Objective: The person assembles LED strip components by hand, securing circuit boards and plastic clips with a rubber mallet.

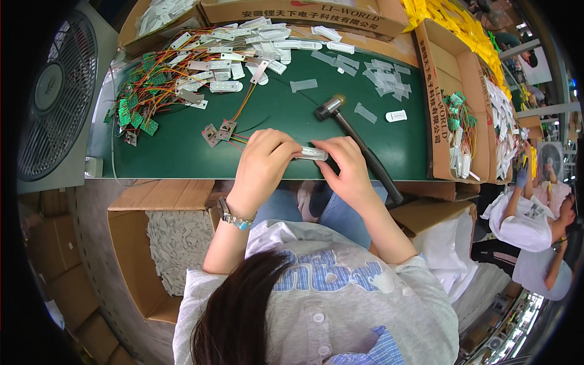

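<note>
Between my two hands, close to the table's front edge, is a small white plastic housing (313, 153) with rounded ends. My left hand (267, 157) pinches its left end, fingers curled over it. At the opposite end, the thumb and forefinger of my right hand (345, 159) grip it. Thin coloured wires run from beside my left hand to small circuit boards (219, 132) lying on the green table top (274, 115). A black-handled hammer (365, 146) lies just right of my right hand, its head pointing away from me. What my left fingertips cover is hidden.
At the back left lies a heap of white housings (243, 52) with wired green boards (137, 109). Clear plastic strips (386, 79) and one white piece (396, 115) lie right. Cardboard boxes (433, 103) border the table; a fan (55, 91) stands left. People work far right.
</note>
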A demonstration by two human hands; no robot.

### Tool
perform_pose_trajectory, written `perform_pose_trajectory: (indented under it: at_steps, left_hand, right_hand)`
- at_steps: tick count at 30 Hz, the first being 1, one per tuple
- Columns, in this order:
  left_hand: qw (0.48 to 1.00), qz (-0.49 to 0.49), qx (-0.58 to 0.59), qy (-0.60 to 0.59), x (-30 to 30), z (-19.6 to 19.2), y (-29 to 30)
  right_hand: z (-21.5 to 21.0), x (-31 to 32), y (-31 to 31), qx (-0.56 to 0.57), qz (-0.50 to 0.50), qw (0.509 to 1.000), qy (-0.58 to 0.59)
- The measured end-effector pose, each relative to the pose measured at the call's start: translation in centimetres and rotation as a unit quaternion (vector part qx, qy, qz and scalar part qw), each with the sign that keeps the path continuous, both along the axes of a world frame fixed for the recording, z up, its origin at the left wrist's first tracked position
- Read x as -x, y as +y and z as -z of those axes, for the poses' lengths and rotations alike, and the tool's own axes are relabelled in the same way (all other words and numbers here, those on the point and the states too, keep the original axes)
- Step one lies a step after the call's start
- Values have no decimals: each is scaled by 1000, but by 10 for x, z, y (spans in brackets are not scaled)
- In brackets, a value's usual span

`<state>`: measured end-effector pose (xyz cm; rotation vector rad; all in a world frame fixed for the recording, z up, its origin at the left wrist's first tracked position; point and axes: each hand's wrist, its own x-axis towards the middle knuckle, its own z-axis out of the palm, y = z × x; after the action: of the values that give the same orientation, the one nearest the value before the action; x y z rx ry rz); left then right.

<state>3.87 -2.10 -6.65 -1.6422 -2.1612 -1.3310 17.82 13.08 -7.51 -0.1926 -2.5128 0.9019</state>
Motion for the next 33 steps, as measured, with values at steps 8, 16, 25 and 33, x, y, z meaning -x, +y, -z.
perform_pose_trajectory:
  at_steps: [8, 16, 25, 33]
  left_hand:
    - [997, 24, 0, 79, -4, 5, 1]
    - [992, 38, 40, 114, -3, 0, -2]
    - [988, -29, 62, 141, 6, -1, -14]
    - [985, -17, 84, 149, -1, -5, -12]
  right_hand:
    - [-4, 0, -2, -2, 5, 1000, -6]
    - [-2, -3, 3, -8, -25, 1000, -11]
    - [-1, -2, -5, -101, -40, 994, 18]
    - [-4, 0, -10, -133, -36, 990, 7]
